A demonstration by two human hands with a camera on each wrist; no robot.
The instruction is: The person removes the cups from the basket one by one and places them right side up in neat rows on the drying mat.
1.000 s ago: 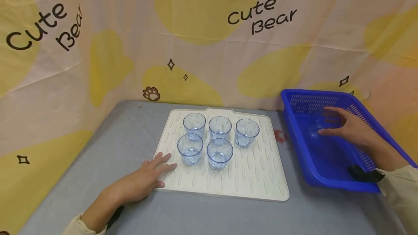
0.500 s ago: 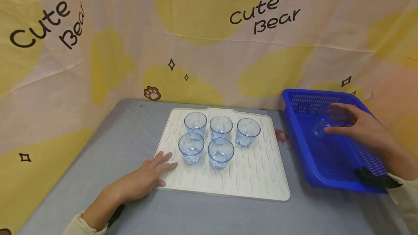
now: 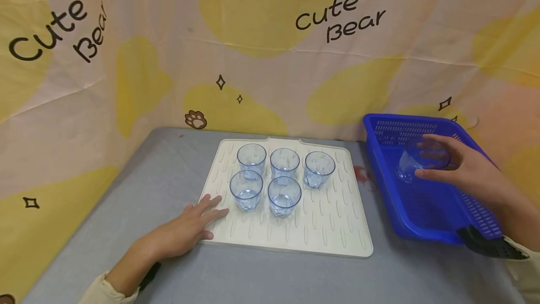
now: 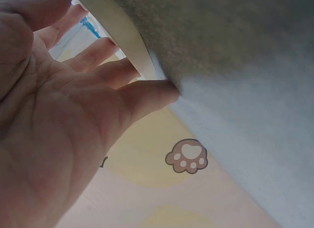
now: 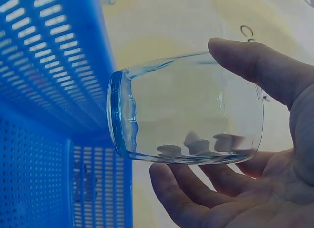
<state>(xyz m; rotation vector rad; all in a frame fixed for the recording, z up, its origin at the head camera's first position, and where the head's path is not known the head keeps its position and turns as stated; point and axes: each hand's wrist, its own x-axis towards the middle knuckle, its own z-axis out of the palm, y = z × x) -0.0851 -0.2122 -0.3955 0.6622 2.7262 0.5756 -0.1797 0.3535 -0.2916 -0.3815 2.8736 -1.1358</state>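
My right hand [image 3: 468, 168] grips a clear bluish drinking glass [image 5: 181, 110] between thumb and fingers. In the head view that glass is tilted, its base toward the left, over the inside of the blue basket [image 3: 390, 201]. My left hand [image 3: 181, 231] rests at the left edge of the white drying mat [image 3: 329, 233], fingers spread and straight, the fingertips on the mat. On the mat several matching glasses stand upright: three in a back row, with one glass [image 3: 319, 170] at its right end, and two in front, including a glass [image 3: 284, 197] on the right.
The basket, with slotted walls, stands right of the mat on the grey-covered table [image 3: 253, 280]. Behind and to the left hangs a pink and yellow printed cloth [image 3: 261, 22]. A dark band [image 3: 491, 243] shows at my right wrist, near the basket's front rim.
In the basket my right hand has shifted a little right, and the glass in it shows more plainly now, tilted. My left hand and the glasses on the mat have stayed put.
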